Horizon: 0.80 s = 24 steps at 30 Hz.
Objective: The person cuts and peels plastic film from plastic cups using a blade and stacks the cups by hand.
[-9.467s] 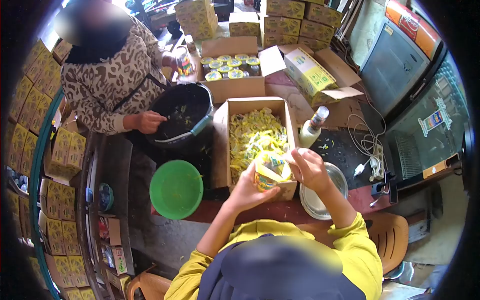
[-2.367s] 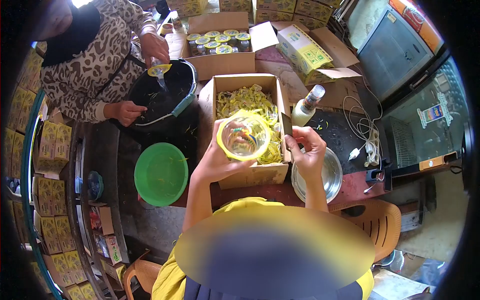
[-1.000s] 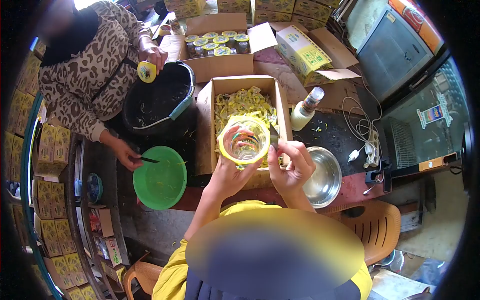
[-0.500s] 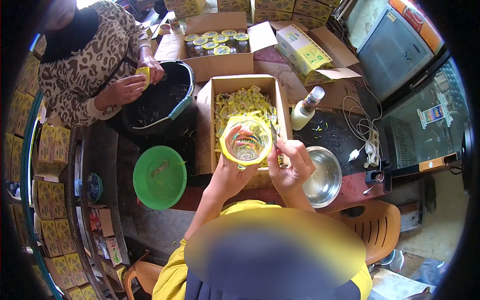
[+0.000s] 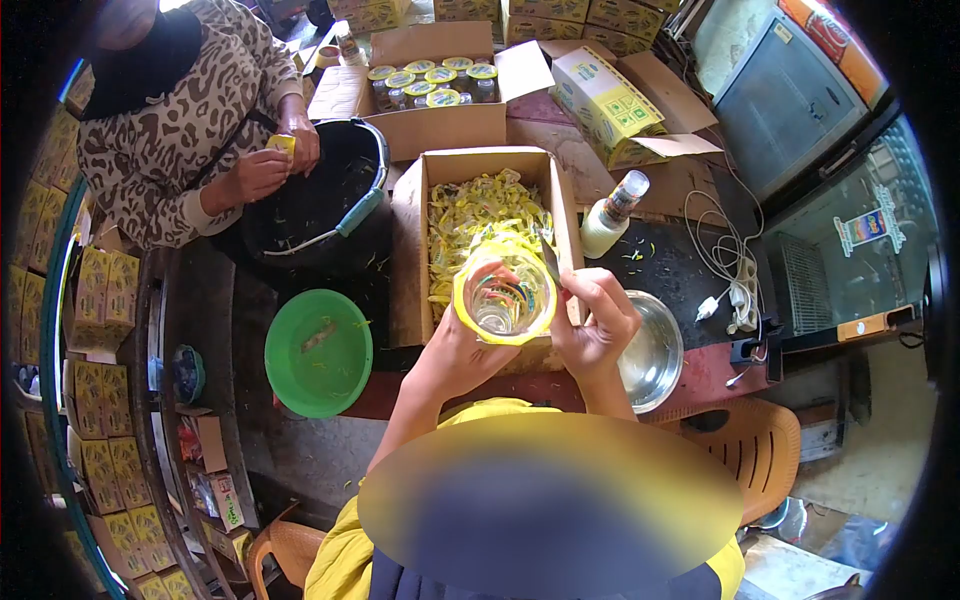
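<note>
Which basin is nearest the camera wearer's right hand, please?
The shiny metal basin, close beside the right hand; the green basin lies farther away, past the left hand.

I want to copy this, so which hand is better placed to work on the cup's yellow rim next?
Probably the right hand: it holds a blade near the yellow rim, while the left hand holds the cup.

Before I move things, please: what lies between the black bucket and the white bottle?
The open cardboard box of yellow scraps, as the head view shows.
</note>
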Motion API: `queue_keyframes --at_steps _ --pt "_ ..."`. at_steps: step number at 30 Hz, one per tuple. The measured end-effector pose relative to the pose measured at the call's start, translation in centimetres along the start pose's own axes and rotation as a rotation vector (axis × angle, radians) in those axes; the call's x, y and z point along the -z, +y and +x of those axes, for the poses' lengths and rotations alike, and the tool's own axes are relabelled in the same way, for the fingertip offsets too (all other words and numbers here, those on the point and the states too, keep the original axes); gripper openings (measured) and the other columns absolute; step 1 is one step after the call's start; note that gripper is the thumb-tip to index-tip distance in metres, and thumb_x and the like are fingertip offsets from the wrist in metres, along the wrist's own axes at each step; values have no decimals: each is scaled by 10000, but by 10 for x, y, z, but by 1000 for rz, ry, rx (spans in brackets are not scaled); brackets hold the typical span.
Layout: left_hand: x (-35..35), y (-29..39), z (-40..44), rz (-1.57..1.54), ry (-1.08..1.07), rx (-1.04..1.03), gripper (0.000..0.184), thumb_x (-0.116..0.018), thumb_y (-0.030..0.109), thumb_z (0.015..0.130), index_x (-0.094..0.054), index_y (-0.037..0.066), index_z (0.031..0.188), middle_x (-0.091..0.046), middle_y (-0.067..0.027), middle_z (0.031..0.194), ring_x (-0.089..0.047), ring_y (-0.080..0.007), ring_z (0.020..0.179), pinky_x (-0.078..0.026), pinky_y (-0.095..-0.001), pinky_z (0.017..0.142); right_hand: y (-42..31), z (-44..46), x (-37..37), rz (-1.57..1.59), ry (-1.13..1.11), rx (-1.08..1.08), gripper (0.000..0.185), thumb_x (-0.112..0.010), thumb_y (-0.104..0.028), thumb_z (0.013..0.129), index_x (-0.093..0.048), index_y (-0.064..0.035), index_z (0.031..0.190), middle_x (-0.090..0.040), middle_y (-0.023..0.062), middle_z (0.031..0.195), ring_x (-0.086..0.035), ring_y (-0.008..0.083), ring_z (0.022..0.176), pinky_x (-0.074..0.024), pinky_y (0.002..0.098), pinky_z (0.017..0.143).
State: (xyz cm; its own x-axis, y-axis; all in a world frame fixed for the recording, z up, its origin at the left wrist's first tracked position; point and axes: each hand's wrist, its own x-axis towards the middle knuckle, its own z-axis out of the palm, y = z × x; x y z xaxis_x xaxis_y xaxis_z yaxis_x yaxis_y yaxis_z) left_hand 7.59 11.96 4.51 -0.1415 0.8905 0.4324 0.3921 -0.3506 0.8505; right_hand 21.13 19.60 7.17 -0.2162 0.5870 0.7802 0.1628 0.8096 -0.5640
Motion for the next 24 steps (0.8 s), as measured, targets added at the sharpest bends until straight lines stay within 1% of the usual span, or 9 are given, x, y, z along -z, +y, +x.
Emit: queue_keyframes --at_steps 3,6,9,12,15,18,21,24 --pt "2 -4 0 98 -30 -102 646 -675 122 686 -342 0 1225 -435 -151 1159 -480 -260 1057 -369 -349 923 1 1 3 9 -19 14 250 -662 63 631 -645 -37 860 -598 75 732 -596 175 638 -474 254 564" --pt "1 -4 -2 -206 -30 23 637 -670 121 655 -371 -5 1203 -460 -144 1128 -484 -250 1044 -362 -339 926 0 1 5 47 -39 26 246 -660 62 632 -644 -36 857 -599 77 728 -597 179 636 -475 257 560" --pt "5 0 0 -247 -67 52 655 -656 113 620 -374 -6 1200 -482 -143 1099 -484 -248 1039 -361 -327 924 -1 2 7 69 -59 38 244 -659 62 631 -644 -35 855 -600 80 728 -598 183 634 -475 259 557" --pt "8 -5 0 -231 -77 -12 650 -648 113 598 -394 -10 1183 -487 -139 1097 -485 -244 1034 -366 -323 917 -1 1 7 78 -75 46 244 -656 64 629 -644 -33 852 -602 82 728 -599 181 633 -473 257 552" --pt "8 0 0 -257 -79 23 645 -654 125 588 -411 -11 1170 -484 -134 1106 -485 -233 1032 -370 -327 912 -1 0 7 72 -77 55 254 -653 70 624 -646 -35 855 -604 81 728 -598 175 630 -471 254 550" --pt "8 -3 0 -315 -109 -16 646 -656 127 583 -416 -13 1167 -483 -129 1112 -485 -228 1030 -375 -326 908 0 -1 7 89 -78 54 274 -651 72 617 -649 -43 866 -605 80 728 -598 173 626 -471 254 550" --pt "8 -8 -2 -446 -113 18 651 -669 141 575 -422 -5 1160 -485 -115 1108 -498 -205 1007 -395 -315 884 -1 0 8 121 -85 38 289 -651 72 613 -651 -46 876 -606 80 728 -597 172 624 -472 254 553" --pt "12 -5 3 -388 -151 -15 655 -708 144 576 -430 5 1152 -486 -99 1104 -512 -175 978 -415 -297 854 -2 -1 8 120 -102 23 291 -653 71 611 -650 -42 879 -607 80 727 -597 171 623 -473 254 554"
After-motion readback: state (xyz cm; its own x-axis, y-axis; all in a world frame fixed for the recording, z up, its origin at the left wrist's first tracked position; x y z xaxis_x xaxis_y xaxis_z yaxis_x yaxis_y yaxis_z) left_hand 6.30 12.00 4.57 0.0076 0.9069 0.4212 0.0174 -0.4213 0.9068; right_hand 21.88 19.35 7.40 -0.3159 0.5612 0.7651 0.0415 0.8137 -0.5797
